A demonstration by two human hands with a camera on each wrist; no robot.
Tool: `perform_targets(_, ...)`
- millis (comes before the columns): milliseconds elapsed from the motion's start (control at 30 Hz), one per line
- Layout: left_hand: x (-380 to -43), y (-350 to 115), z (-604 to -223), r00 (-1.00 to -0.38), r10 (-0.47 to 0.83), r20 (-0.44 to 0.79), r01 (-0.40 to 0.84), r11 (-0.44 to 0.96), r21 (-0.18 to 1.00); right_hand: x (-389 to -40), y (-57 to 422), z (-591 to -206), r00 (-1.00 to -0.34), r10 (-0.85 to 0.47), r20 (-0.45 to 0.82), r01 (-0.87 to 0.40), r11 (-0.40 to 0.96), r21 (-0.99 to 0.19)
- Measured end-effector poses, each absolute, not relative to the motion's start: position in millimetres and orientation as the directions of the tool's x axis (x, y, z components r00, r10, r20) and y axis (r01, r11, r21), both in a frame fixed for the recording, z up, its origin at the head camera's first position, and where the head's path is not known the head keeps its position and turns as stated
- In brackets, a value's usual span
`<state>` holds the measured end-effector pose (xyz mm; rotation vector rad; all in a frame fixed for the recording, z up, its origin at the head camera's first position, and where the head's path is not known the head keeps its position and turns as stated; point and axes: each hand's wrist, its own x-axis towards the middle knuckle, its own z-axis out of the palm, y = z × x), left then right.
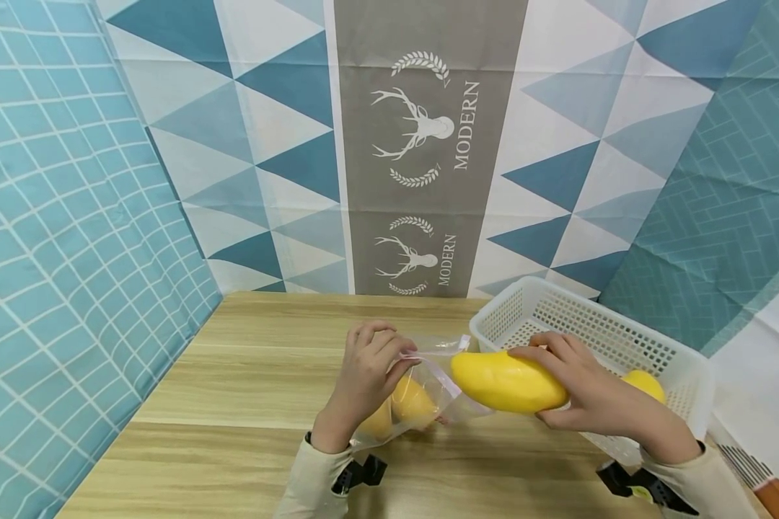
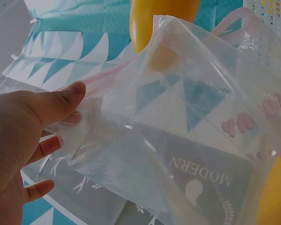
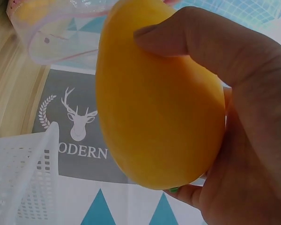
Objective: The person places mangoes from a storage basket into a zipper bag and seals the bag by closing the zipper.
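My left hand (image 1: pixel 371 375) pinches the pink-edged rim of a clear zip bag (image 2: pixel 131 126) between thumb and fingers. The bag's mouth gapes toward the right, and yellow-orange fruit (image 1: pixel 412 400) shows through its film. In my right hand (image 1: pixel 584 393) is a yellow mango (image 1: pixel 509 382), gripped with the thumb on one side and the fingers on the other. Its narrow end points left, right at the bag's mouth. The right wrist view shows the mango (image 3: pixel 159 103) large, with the bag's opening (image 3: pixel 61 40) behind it.
A white perforated plastic basket (image 1: pixel 597 317) stands at the back right of the wooden table (image 1: pixel 234 404), with another yellow fruit (image 1: pixel 645 386) inside it. Patterned cloth (image 1: pixel 422 144) hangs behind the table. A white cloth with striped prints (image 1: pixel 769 404) lies at the far right.
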<state>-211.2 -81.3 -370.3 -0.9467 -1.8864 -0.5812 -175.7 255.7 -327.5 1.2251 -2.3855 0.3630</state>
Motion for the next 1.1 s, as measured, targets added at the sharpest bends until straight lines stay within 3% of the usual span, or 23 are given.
perform_targets(267, -212.3, -79.8, -372.1, -0.281, 0.39, 0.877, 0.806, 0.591, -0.005, -183.5, 244.3, -327.7, -0.554, -0.705, 0.442, -0.796, 0.605, -0.032)
perform_targets(533, -213.2, -77.1, -374.3, -0.257, 0.391, 0.884, 0.804, 0.594, -0.029, -190.7, 228.4, -334.0, -0.527, -0.724, 0.446, -0.804, 0.595, 0.016)
perform_targets(867, -212.9, -77.0, -374.3, -0.281, 0.377, 0.882, 0.807, 0.59, 0.005, -195.9, 209.5, -340.0, -0.527, -0.747, 0.404, -0.8, 0.597, 0.06)
perform_targets(1100, -213.3, -77.9, -374.2, -0.265, 0.375, 0.888, 0.809, 0.588, -0.007, -201.0, 200.5, -343.5, -0.482, -0.769, 0.421, -0.819, 0.566, 0.096)
